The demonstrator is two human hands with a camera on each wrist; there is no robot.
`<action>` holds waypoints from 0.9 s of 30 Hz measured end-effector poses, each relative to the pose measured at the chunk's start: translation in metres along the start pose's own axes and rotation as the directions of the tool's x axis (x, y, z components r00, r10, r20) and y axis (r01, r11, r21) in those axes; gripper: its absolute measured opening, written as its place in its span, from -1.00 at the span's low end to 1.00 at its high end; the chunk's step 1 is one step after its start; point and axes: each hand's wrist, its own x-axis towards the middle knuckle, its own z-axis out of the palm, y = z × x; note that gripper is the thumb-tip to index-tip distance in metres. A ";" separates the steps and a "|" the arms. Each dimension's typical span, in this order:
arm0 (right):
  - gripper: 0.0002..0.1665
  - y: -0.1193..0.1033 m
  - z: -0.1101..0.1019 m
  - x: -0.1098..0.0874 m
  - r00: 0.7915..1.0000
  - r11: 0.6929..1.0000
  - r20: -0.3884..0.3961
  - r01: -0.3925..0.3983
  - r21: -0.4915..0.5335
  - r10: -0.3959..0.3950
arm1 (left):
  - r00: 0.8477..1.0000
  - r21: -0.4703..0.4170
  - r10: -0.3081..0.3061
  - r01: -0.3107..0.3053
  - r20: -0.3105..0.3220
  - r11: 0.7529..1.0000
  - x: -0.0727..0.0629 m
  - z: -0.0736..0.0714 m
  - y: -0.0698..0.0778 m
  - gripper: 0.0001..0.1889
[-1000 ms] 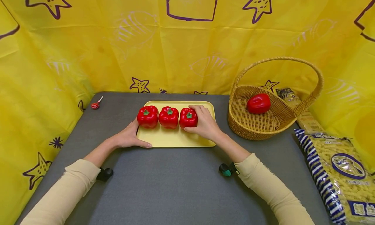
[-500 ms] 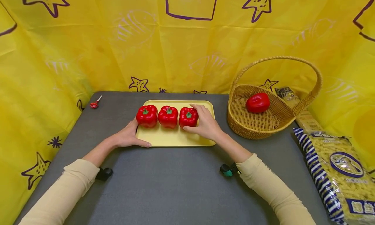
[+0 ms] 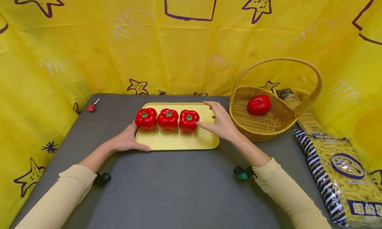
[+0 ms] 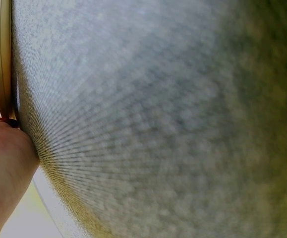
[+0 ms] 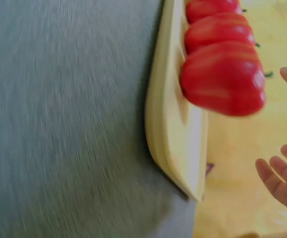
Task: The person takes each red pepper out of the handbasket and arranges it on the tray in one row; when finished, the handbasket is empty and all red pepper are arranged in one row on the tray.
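Three red bell peppers with green stems stand in a row on a pale yellow tray (image 3: 176, 142): the left pepper (image 3: 146, 119), the middle pepper (image 3: 168, 120) and the right pepper (image 3: 189, 121). My left hand (image 3: 126, 139) rests against the tray's front left corner, its thumb stretched along the front edge, its fingertips partly hidden by the left pepper. In the left wrist view, that hand (image 4: 7, 168) meets the tray's rim. Over the tray's right end, my right hand (image 3: 222, 123) has spread fingers and holds nothing; its thumb tip is right beside the right pepper.
A wicker basket (image 3: 253, 131) with a tall handle stands to the right, and one red bell pepper (image 3: 259, 104) lies inside. Bags of pasta (image 3: 343, 176) line the right side. A lollipop (image 3: 92, 106) lies at the back left, near the yellow cloth backdrop (image 3: 179, 50).
My right hand has let go of the right pepper and moved right, its fingers spreading. The left hand keeps its place at the tray; the head view has shifted slightly.
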 end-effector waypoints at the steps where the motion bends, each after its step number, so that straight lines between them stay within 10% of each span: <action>1: -0.08 0.001 -0.004 -0.001 1.000 1.000 -0.004 -0.002 -0.011 0.002 | 1.000 0.004 -0.004 0.004 0.001 1.000 0.000 0.000 -0.001 0.36; 15: -0.55 0.039 -0.092 -0.002 0.974 0.977 -0.101 -0.208 -0.054 0.202 | 1.000 0.013 0.009 -0.009 -0.011 1.000 0.000 0.000 -0.004 0.37; 27: -0.40 0.075 -0.146 -0.009 0.838 0.836 -0.052 -0.535 0.125 0.544 | 1.000 -0.004 0.021 -0.021 -0.001 1.000 0.000 0.001 -0.004 0.39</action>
